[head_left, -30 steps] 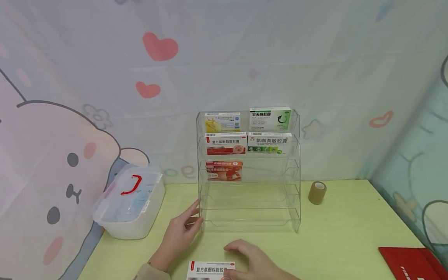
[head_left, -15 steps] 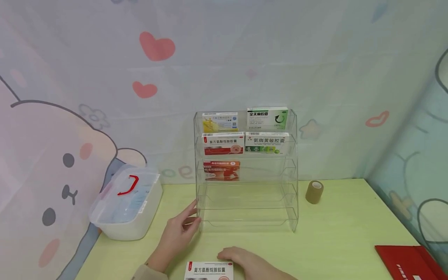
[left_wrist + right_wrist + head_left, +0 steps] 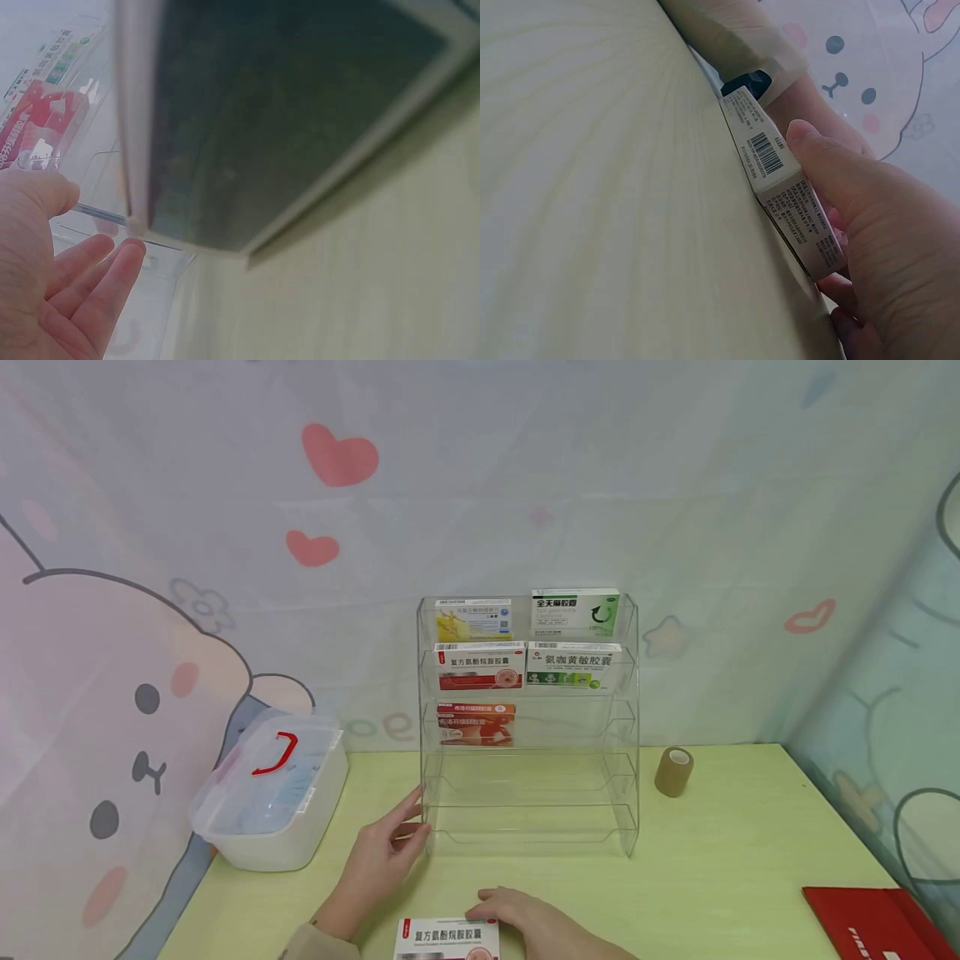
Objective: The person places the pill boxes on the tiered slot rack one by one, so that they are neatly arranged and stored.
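My left hand touches the left side of a clear stepped display rack; its thumb and fingertips lie at the rack's edge in the left wrist view. At the table's front, my right hand holds a white and red medicine box. In the right wrist view the thumb lies along that box's upper side and the fingers reach its far end. A barcode shows on its narrow face, close over the table. The box's lower part is cut off in the head view.
The rack holds a yellow-and-white box, a green one, a red-and-white one, a white-green one and an orange-red one. A lidded plastic tub, brown tape roll and red pouch surround it.
The right hand has shifted slightly left and down, and its thumb no longer shows over the medicine box's front in the head view. The left hand stays at the rack.
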The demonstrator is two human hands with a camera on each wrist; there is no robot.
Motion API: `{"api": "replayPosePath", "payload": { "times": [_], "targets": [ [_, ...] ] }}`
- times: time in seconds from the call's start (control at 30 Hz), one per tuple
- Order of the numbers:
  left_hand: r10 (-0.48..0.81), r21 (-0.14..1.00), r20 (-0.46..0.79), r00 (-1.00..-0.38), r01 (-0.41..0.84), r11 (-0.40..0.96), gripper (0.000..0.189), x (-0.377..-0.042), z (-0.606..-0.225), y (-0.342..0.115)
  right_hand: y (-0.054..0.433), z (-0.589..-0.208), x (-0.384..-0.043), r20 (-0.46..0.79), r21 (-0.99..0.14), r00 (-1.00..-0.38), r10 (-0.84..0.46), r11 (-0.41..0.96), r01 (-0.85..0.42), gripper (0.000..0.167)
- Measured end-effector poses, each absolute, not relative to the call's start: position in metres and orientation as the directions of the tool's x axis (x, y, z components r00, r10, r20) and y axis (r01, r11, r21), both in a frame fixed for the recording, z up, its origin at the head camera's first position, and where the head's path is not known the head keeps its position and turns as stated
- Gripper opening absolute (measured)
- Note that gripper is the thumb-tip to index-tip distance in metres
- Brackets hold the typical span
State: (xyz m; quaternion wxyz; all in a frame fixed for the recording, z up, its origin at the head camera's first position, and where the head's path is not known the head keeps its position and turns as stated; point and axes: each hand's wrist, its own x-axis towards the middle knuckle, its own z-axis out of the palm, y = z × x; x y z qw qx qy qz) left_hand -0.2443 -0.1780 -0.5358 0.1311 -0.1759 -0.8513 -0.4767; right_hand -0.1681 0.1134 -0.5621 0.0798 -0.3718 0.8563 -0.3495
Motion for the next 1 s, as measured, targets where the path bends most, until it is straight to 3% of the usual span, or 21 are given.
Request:
{"api": "replayPosePath", "payload": {
  "times": [0.27,0.57,0.83,1.0],
  "targets": [
    [0.177,0.767,0.384,-0.906,0.42,0.484,0.062,-0.2433,-0.5359,-0.1782,0.1162,-0.5619,-0.1713,0.11,-0.704,-0.699,-0.707,0.441,-0.557,0.054],
    [0.176,0.762,0.388,-0.905,0.423,0.49,0.062,-0.2429,-0.5348,-0.1776,0.1178,-0.5644,-0.1785,0.203,-0.785,-0.637,-0.744,0.266,-0.56,0.064],
    [0.179,0.756,0.395,-0.901,0.429,0.494,0.062,-0.244,-0.5364,-0.178,0.1204,-0.5623,-0.1775,0.192,-0.795,-0.672,-0.715,0.288,-0.533,0.064],
    [0.179,0.753,0.4,-0.899,0.433,0.495,0.062,-0.2442,-0.5358,-0.1777,0.1198,-0.562,-0.1757,0.233,-0.843,-0.691,-0.685,0.212,-0.494,0.055]
  ]
}}
